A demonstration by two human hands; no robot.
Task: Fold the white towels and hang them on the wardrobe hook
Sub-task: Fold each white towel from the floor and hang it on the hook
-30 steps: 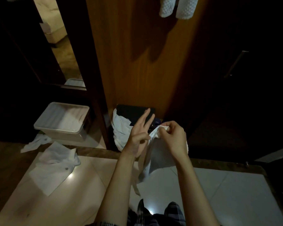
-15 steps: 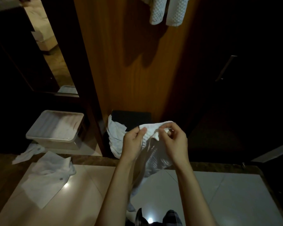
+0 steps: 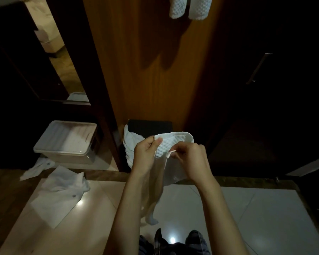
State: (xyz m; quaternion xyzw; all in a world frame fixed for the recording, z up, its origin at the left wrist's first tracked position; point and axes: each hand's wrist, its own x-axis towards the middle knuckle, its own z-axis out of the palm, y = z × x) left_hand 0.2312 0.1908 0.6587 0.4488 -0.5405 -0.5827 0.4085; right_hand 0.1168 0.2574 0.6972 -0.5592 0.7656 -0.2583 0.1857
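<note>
I hold a white waffle-weave towel [image 3: 173, 144] in front of me, its top edge raised and the rest hanging down toward the floor. My left hand [image 3: 146, 153] grips its left top edge with thumb over the cloth. My right hand [image 3: 191, 159] pinches a small loop or tag at the towel's middle. Two white towels [image 3: 190, 6] hang at the top of the brown wardrobe panel [image 3: 151, 70]; the hook itself is out of view. More white towels [image 3: 131, 144] spill from a dark basket [image 3: 149, 126] at the panel's foot.
A lidded clear plastic box [image 3: 66, 142] stands on the floor at left. White cloths [image 3: 63, 188] lie on the shiny floor tiles near it. A dark wardrobe door with a metal handle [image 3: 258, 69] is at right. A mirror [image 3: 50, 43] is at upper left.
My left hand went from spread fingers to gripping the towel's top edge. Both hands raised and spread the towel's top edge wider.
</note>
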